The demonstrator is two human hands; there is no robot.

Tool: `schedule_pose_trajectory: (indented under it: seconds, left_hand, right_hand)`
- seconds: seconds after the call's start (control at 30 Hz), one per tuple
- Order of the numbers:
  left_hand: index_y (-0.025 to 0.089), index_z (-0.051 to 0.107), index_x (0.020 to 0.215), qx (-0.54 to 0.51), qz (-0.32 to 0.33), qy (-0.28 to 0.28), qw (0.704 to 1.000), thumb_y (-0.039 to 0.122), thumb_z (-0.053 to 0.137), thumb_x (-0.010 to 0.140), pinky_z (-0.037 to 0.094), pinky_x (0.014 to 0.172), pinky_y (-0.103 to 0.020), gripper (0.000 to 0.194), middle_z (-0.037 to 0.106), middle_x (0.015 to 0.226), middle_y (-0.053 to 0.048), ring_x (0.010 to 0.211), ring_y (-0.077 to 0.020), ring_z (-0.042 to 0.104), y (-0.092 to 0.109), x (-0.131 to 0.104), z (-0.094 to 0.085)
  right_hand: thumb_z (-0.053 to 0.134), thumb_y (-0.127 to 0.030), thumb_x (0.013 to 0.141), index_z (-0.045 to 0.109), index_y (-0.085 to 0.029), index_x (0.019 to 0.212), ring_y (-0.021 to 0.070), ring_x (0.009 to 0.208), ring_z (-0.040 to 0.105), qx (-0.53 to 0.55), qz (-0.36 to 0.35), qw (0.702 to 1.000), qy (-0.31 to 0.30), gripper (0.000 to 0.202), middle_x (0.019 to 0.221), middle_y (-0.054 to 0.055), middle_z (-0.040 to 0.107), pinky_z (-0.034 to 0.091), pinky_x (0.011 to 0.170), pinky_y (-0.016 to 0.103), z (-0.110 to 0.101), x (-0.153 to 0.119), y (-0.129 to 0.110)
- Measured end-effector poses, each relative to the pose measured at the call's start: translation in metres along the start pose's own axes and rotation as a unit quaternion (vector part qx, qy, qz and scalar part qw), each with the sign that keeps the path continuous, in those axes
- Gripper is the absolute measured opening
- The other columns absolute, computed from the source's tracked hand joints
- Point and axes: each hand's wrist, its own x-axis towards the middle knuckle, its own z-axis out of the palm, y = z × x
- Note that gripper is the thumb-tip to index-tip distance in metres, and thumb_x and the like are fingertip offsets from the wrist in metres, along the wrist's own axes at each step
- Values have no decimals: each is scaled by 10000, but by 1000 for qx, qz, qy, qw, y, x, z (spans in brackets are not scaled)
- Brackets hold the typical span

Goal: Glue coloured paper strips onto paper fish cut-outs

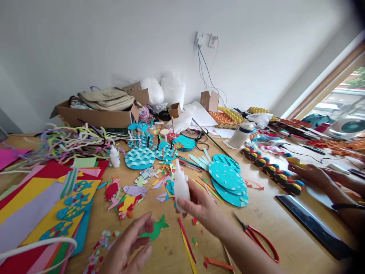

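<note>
In the middle of the head view, my right hand [199,205] is wrapped round a small white squeeze glue bottle [181,186], its nozzle pointing up. My left hand [127,247] is at the lower centre with fingers apart and nothing in it. Just beyond those fingers lies a green paper fish [158,229], partly covered by them. Thin red and yellow paper strips [186,243] lie on the table below the bottle. Left of the bottle are a purple paper fish [135,190] and other paper fish cut-outs [128,205].
Red-handled scissors [261,239] lie right of my right forearm. Turquoise discs [228,179] and a second glue bottle [115,156] sit farther back. Coloured paper sheets [42,201] cover the left side. Another person's hands [313,177] work at the right, near a dark flat strip [310,224].
</note>
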Motion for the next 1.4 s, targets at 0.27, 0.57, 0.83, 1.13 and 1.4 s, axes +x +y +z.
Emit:
schedule_pose_trajectory:
  seconds: [0.27,0.57,0.83,1.13,1.4]
  left_hand:
    - [200,565,1124,-355,-142,52,923,437,615,737,401,916,-406,457,611,1108,-82,1077,-277,517,56,30,21]
    - [201,646,943,-565,-178,85,801,378,667,721,406,889,-362,285,647,959,-57,977,-235,565,54,24,24]
    - [191,611,1063,-557,-171,44,811,505,586,751,366,944,-400,443,606,1093,-100,1089,-265,504,55,19,43]
    - [268,596,1061,253,25,-13,967,169,421,812,459,878,-349,321,635,1081,-27,1000,-203,572,-10,-35,6]
    - [161,565,1085,506,146,-32,849,136,485,752,442,881,-363,343,621,1102,-65,1017,-229,548,-18,-28,5]
  right_hand:
    - [567,-525,719,563,-156,921,137,696,489,-15,-45,999,-3,421,808,25,565,391,577,226,56,-21,10]
    - [646,-463,681,472,-249,1005,178,828,572,184,-74,976,92,426,1015,43,577,473,679,270,84,-36,19]
    - [688,-381,663,505,-248,990,189,770,614,178,-85,957,212,398,930,45,642,504,666,285,86,-39,21]
    - [697,-346,648,559,-213,945,167,737,584,163,-37,966,199,353,843,21,645,446,604,227,31,-32,6]
    - [634,-329,703,513,-204,892,148,694,536,50,-29,994,98,257,796,15,577,450,619,238,48,-23,22]
